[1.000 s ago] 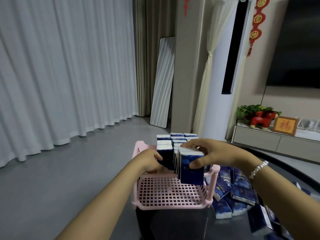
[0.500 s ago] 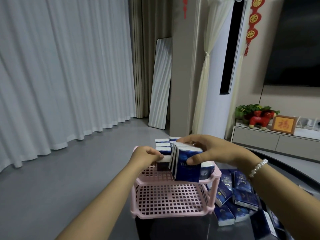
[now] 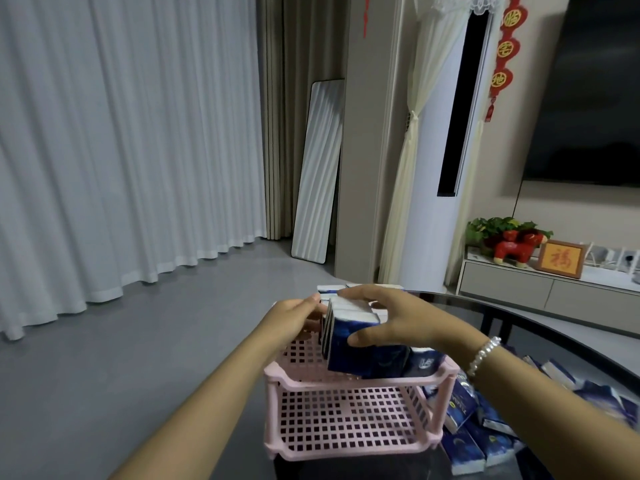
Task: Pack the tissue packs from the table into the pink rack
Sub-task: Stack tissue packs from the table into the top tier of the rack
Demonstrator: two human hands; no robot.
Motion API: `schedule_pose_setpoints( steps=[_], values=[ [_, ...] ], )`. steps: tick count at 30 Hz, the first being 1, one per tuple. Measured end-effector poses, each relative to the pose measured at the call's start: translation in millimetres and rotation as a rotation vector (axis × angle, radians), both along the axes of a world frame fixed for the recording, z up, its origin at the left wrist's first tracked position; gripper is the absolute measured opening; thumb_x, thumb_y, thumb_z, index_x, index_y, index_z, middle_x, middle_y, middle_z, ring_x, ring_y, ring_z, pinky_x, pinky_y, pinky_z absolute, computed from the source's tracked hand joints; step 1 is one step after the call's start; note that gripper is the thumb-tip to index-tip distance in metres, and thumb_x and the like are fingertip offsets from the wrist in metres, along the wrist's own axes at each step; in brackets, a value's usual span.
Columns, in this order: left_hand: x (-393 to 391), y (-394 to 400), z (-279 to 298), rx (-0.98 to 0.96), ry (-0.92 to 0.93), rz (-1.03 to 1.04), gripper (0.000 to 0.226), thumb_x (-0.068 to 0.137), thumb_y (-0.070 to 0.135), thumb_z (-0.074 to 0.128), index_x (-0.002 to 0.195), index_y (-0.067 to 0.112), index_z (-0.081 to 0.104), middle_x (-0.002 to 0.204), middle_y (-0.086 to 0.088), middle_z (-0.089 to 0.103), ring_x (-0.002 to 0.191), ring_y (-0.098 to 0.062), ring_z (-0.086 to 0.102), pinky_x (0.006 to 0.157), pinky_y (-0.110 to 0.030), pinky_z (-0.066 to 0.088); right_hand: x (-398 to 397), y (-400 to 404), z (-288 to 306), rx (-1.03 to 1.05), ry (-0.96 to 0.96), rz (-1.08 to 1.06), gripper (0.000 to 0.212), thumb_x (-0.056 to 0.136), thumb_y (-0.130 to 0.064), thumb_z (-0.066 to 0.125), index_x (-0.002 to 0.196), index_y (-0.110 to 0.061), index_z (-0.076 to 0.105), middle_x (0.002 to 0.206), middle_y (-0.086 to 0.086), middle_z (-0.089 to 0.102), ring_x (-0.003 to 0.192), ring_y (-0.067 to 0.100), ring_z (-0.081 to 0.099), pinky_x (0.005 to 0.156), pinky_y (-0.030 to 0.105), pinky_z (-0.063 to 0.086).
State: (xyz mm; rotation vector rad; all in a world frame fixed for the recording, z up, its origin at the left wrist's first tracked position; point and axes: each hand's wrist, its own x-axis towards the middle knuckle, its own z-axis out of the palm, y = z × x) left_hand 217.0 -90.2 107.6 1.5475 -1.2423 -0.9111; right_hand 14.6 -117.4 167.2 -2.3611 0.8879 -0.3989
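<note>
A pink two-tier rack [image 3: 349, 452] with perforated shelves stands on the dark glass table [image 3: 571, 327]. My right hand [image 3: 394, 320] grips a bundle of blue-and-white tissue packs [image 3: 349, 351] from above, tilted, at the front right of the top shelf. More packs [image 3: 424, 363] stand upright on that shelf behind and beside the bundle. My left hand [image 3: 298, 317] rests against the packs at the shelf's left, its fingers mostly hidden behind the bundle. A heap of loose packs [image 3: 485, 431] lies on the table to the right of the rack.
The rack's lower shelf [image 3: 343, 420] holds nothing that I can see. The table's curved far edge runs from behind the rack toward the right. Beyond it are grey floor, a leaning mirror [image 3: 315, 171], white curtains and a low TV cabinet [image 3: 554, 292].
My right hand has carried the bundle of packs back and down onto the top shelf. My left hand has shifted back along the stored packs. The camera has tilted slightly.
</note>
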Motion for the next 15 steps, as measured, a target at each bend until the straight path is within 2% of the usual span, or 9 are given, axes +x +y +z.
schedule_pose_setpoints(
  steps=[2, 4, 5, 7, 10, 13, 15],
  values=[
    [5.0, 3.3, -1.0, 0.020, -0.040, -0.049, 0.044, 0.088, 0.061, 0.049, 0.107, 0.028, 0.071, 0.107, 0.004, 0.072, 0.102, -0.015, 0.066, 0.098, -0.038, 0.049, 5.3, -2.8, -6.9, -0.144, 0.102, -0.039, 0.074, 0.076, -0.038, 0.074, 0.140, -0.031, 0.037, 0.132, -0.013, 0.042, 0.121, 0.006, 0.038, 0.099, 0.021, 0.033],
    [9.3, 5.6, -3.7, 0.043, -0.087, -0.107, 0.058, 0.075, 0.075, 0.050, 0.115, 0.036, 0.066, 0.117, 0.008, 0.068, 0.111, -0.014, 0.061, 0.103, -0.041, 0.045, 10.4, -5.4, -15.7, -0.192, 0.171, -0.052, 0.076, 0.077, -0.042, 0.071, 0.142, -0.029, 0.034, 0.133, -0.011, 0.040, 0.127, 0.010, 0.031, 0.104, 0.025, 0.028],
    [9.4, 6.8, -4.0, 0.048, -0.100, -0.141, 0.056, 0.076, 0.075, 0.051, 0.117, 0.038, 0.063, 0.121, 0.010, 0.065, 0.114, -0.013, 0.058, 0.104, -0.041, 0.044, 13.1, -6.7, -20.4, -0.227, 0.207, -0.044, 0.075, 0.078, -0.044, 0.069, 0.143, -0.029, 0.033, 0.135, -0.009, 0.041, 0.128, 0.012, 0.029, 0.105, 0.027, 0.028],
    [5.8, 11.2, -2.3, 0.045, -0.141, -0.203, 0.045, 0.086, 0.060, 0.051, 0.125, 0.038, 0.056, 0.127, 0.010, 0.058, 0.114, -0.008, 0.054, 0.102, -0.033, 0.044, 17.0, -9.5, -28.4, -0.307, 0.255, -0.026, 0.071, 0.081, -0.046, 0.065, 0.143, -0.029, 0.034, 0.136, -0.006, 0.042, 0.125, 0.017, 0.030, 0.104, 0.031, 0.029],
    [2.4, 14.1, -2.5, 0.030, -0.208, -0.229, 0.043, 0.092, 0.052, 0.047, 0.133, 0.039, 0.046, 0.135, 0.008, 0.050, 0.111, -0.004, 0.052, 0.090, -0.021, 0.043, 18.0, -8.8, -32.2, -0.382, 0.250, -0.026, 0.063, 0.083, -0.045, 0.062, 0.140, -0.029, 0.039, 0.138, -0.006, 0.042, 0.123, 0.017, 0.033, 0.103, 0.031, 0.030],
    [-0.9, 17.9, -5.1, 0.018, -0.245, -0.248, 0.047, 0.090, 0.054, 0.049, 0.136, 0.043, 0.041, 0.137, 0.007, 0.047, 0.119, -0.008, 0.050, 0.095, -0.023, 0.043, 17.0, -7.9, -32.3, -0.468, 0.204, 0.012, 0.052, 0.082, -0.041, 0.065, 0.130, -0.026, 0.053, 0.128, -0.004, 0.055, 0.117, 0.016, 0.045, 0.102, 0.030, 0.035],
    [-3.4, 19.4, -7.0, -0.001, -0.263, -0.265, 0.049, 0.090, 0.048, 0.055, 0.136, 0.043, 0.041, 0.136, 0.007, 0.048, 0.119, -0.010, 0.052, 0.097, -0.027, 0.047, 16.5, -6.1, -32.0, -0.515, 0.167, 0.018, 0.045, 0.081, -0.038, 0.067, 0.124, -0.025, 0.060, 0.120, -0.004, 0.062, 0.111, 0.015, 0.052, 0.098, 0.031, 0.039]
  ],
)
